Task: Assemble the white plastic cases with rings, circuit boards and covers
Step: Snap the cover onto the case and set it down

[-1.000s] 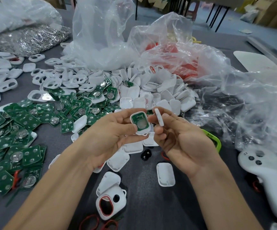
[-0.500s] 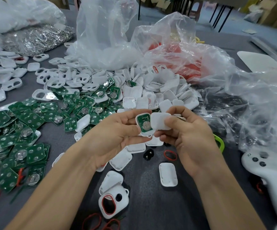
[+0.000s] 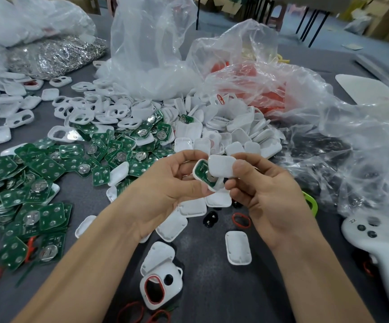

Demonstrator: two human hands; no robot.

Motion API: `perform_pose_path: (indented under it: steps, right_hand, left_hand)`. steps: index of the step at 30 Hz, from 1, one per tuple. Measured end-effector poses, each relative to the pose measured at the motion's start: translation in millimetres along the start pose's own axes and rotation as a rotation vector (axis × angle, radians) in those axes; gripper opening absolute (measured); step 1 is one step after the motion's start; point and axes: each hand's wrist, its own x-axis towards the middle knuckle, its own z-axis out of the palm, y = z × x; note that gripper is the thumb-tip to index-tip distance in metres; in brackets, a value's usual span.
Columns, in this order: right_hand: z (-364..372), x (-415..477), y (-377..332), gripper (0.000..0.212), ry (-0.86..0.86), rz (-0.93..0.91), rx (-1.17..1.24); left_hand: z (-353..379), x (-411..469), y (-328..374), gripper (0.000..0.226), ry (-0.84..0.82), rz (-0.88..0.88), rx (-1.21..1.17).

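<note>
White plastic case (image 3: 213,187), with a green circuit board (image 3: 201,173) seated inside it, is held above the middle of the grey table (image 3: 212,299), pinched between the thumb and curled fingers of the left hand (image 3: 165,190). A white cover (image 3: 221,167) lies tilted over the case's right part, touching it, pinched by the right hand (image 3: 265,197) between thumb and forefinger. Just below the hands lie a red ring (image 3: 242,219), a loose cover (image 3: 238,250) and a ring-fitted case (image 3: 160,287). Spare boards (image 3: 37,178) are heaped at left, clear bags (image 3: 328,136) behind, and a white controller (image 3: 380,248) at right.
</note>
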Motion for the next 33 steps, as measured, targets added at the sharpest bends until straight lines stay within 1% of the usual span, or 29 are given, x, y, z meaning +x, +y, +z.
perform_pose_path:
  steps: [7,10,17,21,25,29,33]
  right_hand:
    - [2,-3,-1,0.026,-0.054,0.036,0.027]
    - [5,-4,1,0.012,-0.025,0.031,-0.015]
    - [10,-8,3,0.009,0.028,-0.018,-0.073]
    - [10,-8,6,0.010,0.041,-0.083,-0.176]
    - [8,-6,8,0.013,0.073,-0.166,-0.345]
    - [7,-7,10,0.013,0.113,-0.208,-0.490]
    - [8,-7,13,0.013,0.135,-0.229,-0.533]
  left_hand:
    - [4,1,-4,0.059,0.061,0.055,0.113]
    - [5,1,-4,0.056,0.055,0.068,0.126]
    - [5,2,-5,0.058,0.093,0.110,0.144]
    - [5,0,-5,0.055,0.124,0.129,0.170]
    - [7,0,-4,0.054,0.139,0.158,0.221]
    - [9,0,-5,0.052,0.139,0.202,0.286]
    - [11,0,-5,0.053,0.138,0.246,0.331]
